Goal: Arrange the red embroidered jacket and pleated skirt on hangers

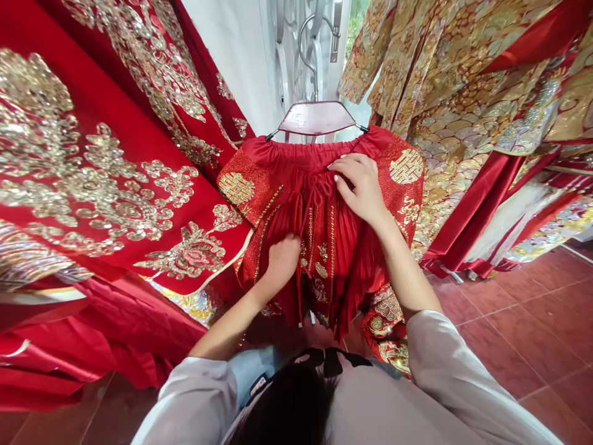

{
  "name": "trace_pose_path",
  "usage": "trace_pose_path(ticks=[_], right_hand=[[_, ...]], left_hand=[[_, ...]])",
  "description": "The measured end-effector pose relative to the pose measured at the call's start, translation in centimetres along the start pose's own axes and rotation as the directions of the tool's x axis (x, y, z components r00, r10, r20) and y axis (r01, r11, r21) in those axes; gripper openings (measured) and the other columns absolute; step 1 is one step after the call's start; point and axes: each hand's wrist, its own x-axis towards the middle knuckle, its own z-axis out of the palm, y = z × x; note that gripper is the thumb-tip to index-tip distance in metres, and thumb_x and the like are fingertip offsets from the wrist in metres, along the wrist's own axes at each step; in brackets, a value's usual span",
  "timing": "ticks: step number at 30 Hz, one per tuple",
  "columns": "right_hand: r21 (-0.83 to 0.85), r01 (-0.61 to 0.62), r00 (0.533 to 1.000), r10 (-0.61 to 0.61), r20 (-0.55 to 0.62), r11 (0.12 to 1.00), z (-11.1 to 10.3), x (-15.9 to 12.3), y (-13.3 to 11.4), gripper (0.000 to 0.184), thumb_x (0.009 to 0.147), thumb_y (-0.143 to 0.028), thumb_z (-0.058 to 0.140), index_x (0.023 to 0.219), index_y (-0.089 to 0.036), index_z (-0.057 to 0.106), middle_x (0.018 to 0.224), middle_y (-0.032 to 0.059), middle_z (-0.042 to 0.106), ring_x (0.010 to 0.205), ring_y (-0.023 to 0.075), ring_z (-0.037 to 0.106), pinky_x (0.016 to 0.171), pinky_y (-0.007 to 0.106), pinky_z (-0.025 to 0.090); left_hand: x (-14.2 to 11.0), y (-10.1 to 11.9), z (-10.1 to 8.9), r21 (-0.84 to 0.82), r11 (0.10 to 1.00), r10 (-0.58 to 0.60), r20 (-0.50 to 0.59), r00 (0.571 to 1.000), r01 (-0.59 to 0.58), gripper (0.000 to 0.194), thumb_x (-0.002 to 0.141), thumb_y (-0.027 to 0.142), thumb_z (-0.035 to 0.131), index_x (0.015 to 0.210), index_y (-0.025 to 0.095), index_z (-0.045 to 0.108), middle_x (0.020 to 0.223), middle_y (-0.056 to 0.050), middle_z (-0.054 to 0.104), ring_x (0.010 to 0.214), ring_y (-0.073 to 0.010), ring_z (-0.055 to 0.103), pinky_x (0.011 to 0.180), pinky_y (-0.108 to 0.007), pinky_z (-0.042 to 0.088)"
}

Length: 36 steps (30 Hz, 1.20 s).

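A red pleated skirt (pixel 324 241) with gold embroidery hangs from a clip hanger (pixel 319 117) straight ahead of me. My right hand (pixel 359 185) rests on the skirt just below its gathered waistband, fingers bent and pressed onto the cloth near the drawstring. My left hand (pixel 280 259) is lower down on the skirt's left side, fingers curled into the pleats and gripping the fabric. A red drawstring (pixel 315 204) dangles between the two hands.
A large red garment with gold embroidery (pixel 106 185) hangs close on the left. Gold and red embroidered robes (pixel 467 93) hang on the right. Red floor tiles (pixel 519 321) show at lower right. A white wall (pixel 241 55) and window grille stand behind the hanger.
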Motion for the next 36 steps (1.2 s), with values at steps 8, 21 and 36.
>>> trace_pose_path(ticks=[8,21,36], right_hand=[[-0.170,-0.004,0.990,0.028,0.138,0.985,-0.1,0.3,-1.9,0.030,0.089,-0.030,0.044,0.109,-0.019,0.064,0.108,0.0101,0.058,0.109,0.0285,0.040,0.094,0.047,0.025],[0.576,0.131,0.830,-0.408,0.382,0.807,-8.5,-4.2,-3.7,0.048,0.087,-0.055,0.042,0.059,-0.021,0.059,0.079,0.0016,0.062,0.078,0.0128,0.055,0.093,0.038,0.035],[0.363,-0.435,0.849,0.241,0.470,0.824,0.5,-7.3,-6.7,0.025,0.090,-0.023,0.047,0.087,-0.011,0.068,0.072,0.0051,0.066,0.063,0.0124,0.059,0.063,0.023,0.040]], left_hand=[[-0.8,-1.3,-0.6,-0.062,0.976,0.216,0.184,0.959,-0.208,0.021,0.089,0.015,0.050,0.087,0.013,0.071,0.085,-0.012,0.069,0.086,-0.0238,0.068,0.075,-0.030,0.053],[4.2,-3.5,-9.7,-0.160,0.703,0.643,-0.275,0.715,-0.693,0.036,0.080,0.046,0.060,0.109,0.026,0.067,0.104,-0.002,0.068,0.113,-0.0217,0.051,0.114,-0.051,0.000],[2.3,-3.2,-9.8,-0.077,0.708,0.693,-0.112,0.712,-0.702,0.024,0.085,0.035,0.050,0.088,0.020,0.069,0.077,-0.002,0.071,0.072,-0.0136,0.060,0.102,-0.040,0.016]])
